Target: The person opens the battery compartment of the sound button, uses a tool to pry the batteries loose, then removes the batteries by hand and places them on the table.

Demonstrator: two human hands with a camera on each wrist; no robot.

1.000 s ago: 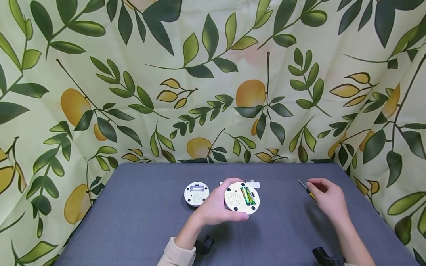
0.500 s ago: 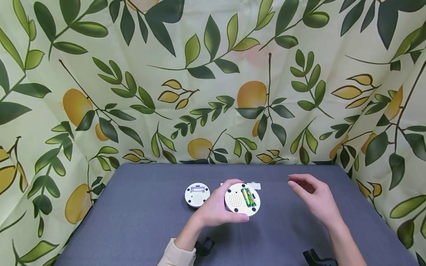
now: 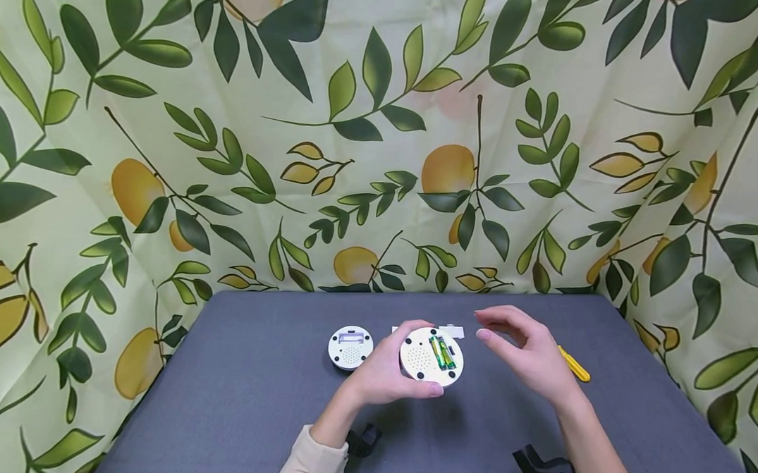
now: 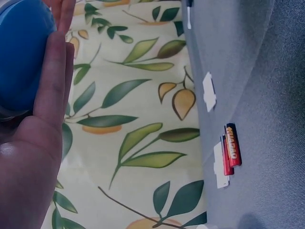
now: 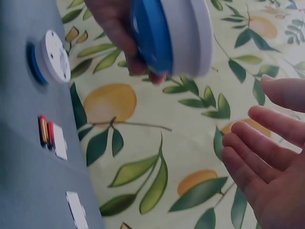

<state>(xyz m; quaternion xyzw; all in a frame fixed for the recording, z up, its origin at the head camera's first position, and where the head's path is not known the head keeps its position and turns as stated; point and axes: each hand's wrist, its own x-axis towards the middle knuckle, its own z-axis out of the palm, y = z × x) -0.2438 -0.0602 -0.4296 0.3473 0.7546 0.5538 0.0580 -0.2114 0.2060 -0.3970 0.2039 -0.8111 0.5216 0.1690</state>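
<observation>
My left hand grips a round white-and-blue battery device by its edge, above the table. Its white underside faces me, with an uncovered compartment holding green batteries. In the left wrist view the blue side shows against the fingers. My right hand hovers just right of the device with nothing in it; its fingers are spread and relaxed in the right wrist view. A second such device lies on the table to the left, underside up, its compartment without batteries.
A screwdriver with a yellow handle lies right of my right hand, partly hidden by it. Behind the held device lie white covers and red batteries on the grey table. A leaf-patterned curtain encloses the back and sides.
My right hand has let go of the screwdriver on the table and moved left towards the held device. My left hand keeps the device nearly still.
</observation>
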